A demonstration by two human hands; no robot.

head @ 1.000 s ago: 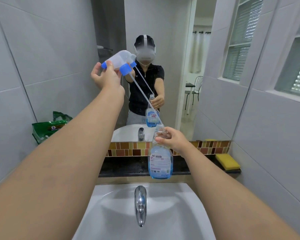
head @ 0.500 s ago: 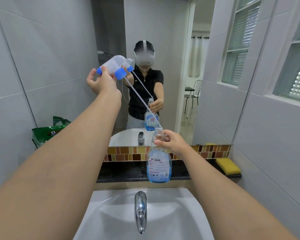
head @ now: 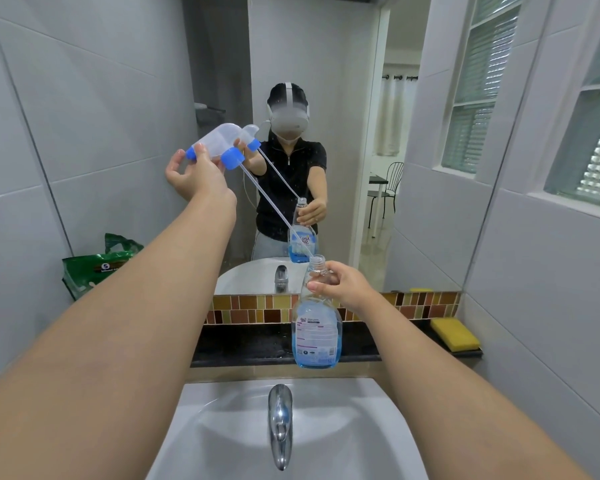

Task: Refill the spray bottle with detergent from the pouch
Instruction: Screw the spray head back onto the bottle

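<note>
- Spray bottle [head: 316, 336] is held upright above the dark ledge [head: 250, 344], behind the white sink [head: 361, 427]; whether its base touches the ledge I cannot tell. Its neck is open at the top, and blue liquid fills the lower part.
- Right hand [head: 343, 284] grips the bottle at the neck, fingers curled around it; the fingertips on the far side are hidden by the clear plastic and hard to make out.
- Left hand [head: 196, 173] is raised high to the left and holds the trigger sprayer head [head: 224, 145], which is off the bottle. Thumb and fingers are closed around the blue and translucent body; the palm covers its underside.
- Thin dip tube [head: 274, 206] runs from the blue collar of the head down to the right. Its lower end is at the mouth of the bottle; if the tip is inside or just above the rim is too small to tell.
- Green pouch [head: 94, 268] lies at the left by the wall, well apart from the bottle; the left forearm covers its right part, and the print is not readable.
- Yellow sponge [head: 456, 334] rests on the right end of the ledge.
- Chrome tap [head: 280, 424] stands at the middle of the sink.
- Mirror [head: 326, 64] above the tile strip repeats the person, the bottle and the head.
</note>
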